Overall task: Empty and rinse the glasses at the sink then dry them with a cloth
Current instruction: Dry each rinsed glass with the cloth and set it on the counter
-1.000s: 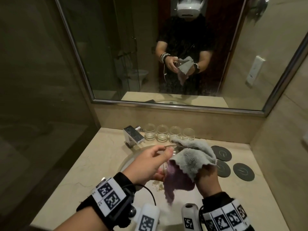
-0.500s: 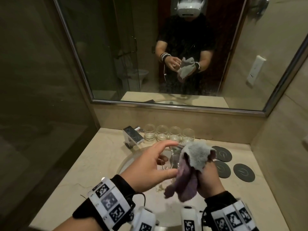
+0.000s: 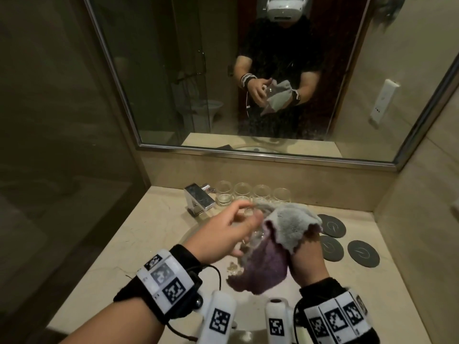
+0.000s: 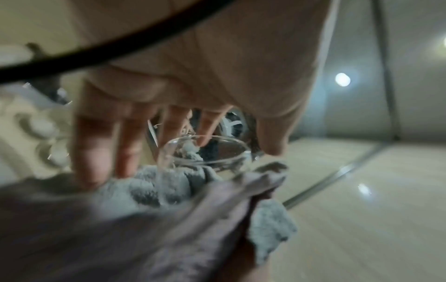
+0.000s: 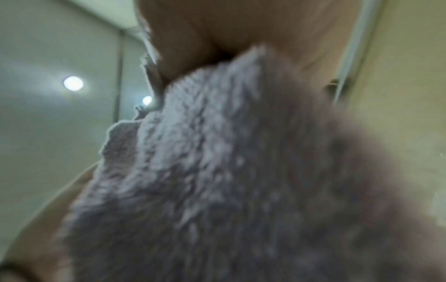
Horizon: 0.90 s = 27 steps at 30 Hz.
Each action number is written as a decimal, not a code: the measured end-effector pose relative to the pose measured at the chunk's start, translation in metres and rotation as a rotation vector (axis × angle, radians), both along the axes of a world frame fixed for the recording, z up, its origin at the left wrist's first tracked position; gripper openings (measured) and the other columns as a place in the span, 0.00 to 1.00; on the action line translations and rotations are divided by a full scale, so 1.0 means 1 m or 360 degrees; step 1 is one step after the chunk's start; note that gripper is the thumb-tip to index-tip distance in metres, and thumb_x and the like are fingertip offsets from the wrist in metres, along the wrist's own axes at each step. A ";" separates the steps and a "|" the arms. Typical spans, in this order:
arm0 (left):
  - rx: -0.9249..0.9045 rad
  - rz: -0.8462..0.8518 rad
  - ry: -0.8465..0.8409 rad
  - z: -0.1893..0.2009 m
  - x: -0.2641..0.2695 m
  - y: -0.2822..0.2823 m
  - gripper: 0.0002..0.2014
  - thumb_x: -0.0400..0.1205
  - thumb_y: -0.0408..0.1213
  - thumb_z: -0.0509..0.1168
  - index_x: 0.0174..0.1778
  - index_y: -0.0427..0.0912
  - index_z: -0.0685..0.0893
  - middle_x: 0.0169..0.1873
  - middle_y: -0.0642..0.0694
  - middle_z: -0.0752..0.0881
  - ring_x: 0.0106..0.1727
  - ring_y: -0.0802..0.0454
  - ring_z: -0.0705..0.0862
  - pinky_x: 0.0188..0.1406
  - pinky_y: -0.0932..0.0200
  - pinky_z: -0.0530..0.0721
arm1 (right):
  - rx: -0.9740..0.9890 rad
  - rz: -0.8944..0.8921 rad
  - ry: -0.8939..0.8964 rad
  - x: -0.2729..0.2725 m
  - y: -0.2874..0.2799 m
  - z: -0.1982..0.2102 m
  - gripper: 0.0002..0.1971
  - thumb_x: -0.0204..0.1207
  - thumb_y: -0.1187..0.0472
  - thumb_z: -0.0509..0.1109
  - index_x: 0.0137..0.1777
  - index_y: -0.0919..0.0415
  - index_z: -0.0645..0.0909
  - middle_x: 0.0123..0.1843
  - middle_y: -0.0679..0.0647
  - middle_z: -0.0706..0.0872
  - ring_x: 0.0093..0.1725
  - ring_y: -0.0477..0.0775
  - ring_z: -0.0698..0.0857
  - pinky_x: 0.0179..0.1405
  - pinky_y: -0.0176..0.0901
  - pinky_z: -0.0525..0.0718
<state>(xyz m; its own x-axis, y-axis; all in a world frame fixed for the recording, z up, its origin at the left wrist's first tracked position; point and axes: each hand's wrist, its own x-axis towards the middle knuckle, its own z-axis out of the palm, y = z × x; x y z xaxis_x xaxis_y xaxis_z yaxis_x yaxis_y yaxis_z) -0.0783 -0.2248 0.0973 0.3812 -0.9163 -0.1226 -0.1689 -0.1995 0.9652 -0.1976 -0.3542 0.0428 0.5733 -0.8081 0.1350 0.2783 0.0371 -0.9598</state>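
Over the sink: left hand point(image 3: 223, 234) holds a clear glass point(image 3: 257, 235), fingers curled round its wall; the right hand point(image 3: 306, 256) grips a grey and purple cloth point(image 3: 290, 225) bunched against the glass.
Glass: small, thin-walled, probably light, fragile, and slippery if wet.
Where to hold: round the side wall, fingers point(image 4: 91, 152) spread near the rim as now, not by the rim edge alone.
Cloth: soft, fluffy, folds easily; part of it looks pushed inside the glass in the left wrist view.
Far edge of the counter point(image 3: 139, 229): four more glasses point(image 3: 253, 193) in a row, right of the tap point(image 3: 198, 199).
Right side: three dark round coasters point(image 3: 347, 240).
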 end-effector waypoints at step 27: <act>-0.0352 0.0013 -0.0283 0.006 0.017 -0.004 0.25 0.78 0.37 0.74 0.67 0.61 0.75 0.67 0.57 0.78 0.45 0.52 0.89 0.43 0.57 0.89 | 0.0473 0.0238 0.0214 0.029 -0.009 0.048 0.08 0.81 0.59 0.66 0.45 0.61 0.85 0.43 0.59 0.87 0.45 0.58 0.85 0.45 0.49 0.83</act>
<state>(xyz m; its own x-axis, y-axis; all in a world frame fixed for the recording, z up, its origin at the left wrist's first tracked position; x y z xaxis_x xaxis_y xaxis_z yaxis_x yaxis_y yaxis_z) -0.0608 -0.2293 0.1037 0.3863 -0.9102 0.1491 -0.3387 0.0104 0.9408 -0.1687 -0.3634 0.0903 0.6848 -0.7067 -0.1779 0.1208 0.3508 -0.9286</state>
